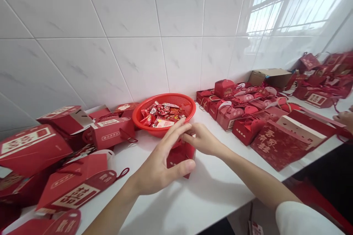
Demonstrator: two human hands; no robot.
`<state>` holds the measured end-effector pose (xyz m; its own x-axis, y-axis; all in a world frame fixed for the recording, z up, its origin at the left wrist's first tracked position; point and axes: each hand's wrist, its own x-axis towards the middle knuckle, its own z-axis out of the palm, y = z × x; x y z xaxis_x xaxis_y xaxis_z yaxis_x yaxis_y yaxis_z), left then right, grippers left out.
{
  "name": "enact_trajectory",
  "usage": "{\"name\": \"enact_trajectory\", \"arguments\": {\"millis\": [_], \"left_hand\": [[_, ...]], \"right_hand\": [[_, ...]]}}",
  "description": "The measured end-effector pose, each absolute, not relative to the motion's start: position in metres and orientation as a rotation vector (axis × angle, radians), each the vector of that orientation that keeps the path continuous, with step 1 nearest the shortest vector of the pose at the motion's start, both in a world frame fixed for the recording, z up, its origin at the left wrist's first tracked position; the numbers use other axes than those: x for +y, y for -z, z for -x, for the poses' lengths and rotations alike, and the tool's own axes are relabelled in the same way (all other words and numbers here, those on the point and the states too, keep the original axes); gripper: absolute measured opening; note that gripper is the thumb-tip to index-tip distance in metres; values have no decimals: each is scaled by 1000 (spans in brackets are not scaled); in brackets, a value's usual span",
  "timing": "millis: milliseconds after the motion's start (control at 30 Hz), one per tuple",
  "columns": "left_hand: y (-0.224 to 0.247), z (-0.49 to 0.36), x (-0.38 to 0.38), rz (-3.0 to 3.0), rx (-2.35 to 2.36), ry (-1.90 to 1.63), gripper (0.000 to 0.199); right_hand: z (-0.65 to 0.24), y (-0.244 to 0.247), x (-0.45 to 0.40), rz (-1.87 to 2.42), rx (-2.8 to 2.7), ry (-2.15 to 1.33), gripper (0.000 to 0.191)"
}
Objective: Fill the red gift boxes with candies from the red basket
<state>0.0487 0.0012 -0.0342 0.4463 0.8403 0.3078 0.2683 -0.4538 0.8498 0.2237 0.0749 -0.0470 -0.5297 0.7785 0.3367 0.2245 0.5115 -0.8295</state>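
A small red gift box (pixel 176 156) stands on the white table in front of me, partly covered by my hands. My left hand (pixel 165 158) reaches over its near left side, fingers stretched out and thumb apart. At the box's upper right edge, my right hand (pixel 202 137) has its fingers bent in and closed; their tips are partly hidden at the top of the box. Just behind, a red plastic basket (pixel 190 104) holds red-wrapped candies (pixel 162 114).
Several red gift boxes (pixel 74 180) are heaped on the left. Closed red boxes (pixel 228 114) stand in rows on the right, beside red paper bags (pixel 281 141). An open cardboard box (pixel 271 75) stands farther back. Another person's hand (pixel 344 118) shows at the right edge. A tiled wall (pixel 132 66) rises behind.
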Motion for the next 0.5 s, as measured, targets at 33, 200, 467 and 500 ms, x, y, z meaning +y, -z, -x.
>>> {"name": "enact_trajectory", "arguments": {"millis": [33, 200, 467, 500], "left_hand": [[34, -49, 1, -1968, 930, -1027, 66], [36, -51, 1, -2046, 865, -1245, 38], [66, -53, 33, -2084, 956, -802, 17], [73, -55, 37, -2058, 952, -764, 18]], "right_hand": [[-228, 41, 78, 801, -2018, -973, 14], [-265, -15, 91, 915, -1958, -713, 10], [-382, -121, 95, 1223, -1489, -105, 12], [-401, -129, 98, 1270, -1382, 6, 17]]}}
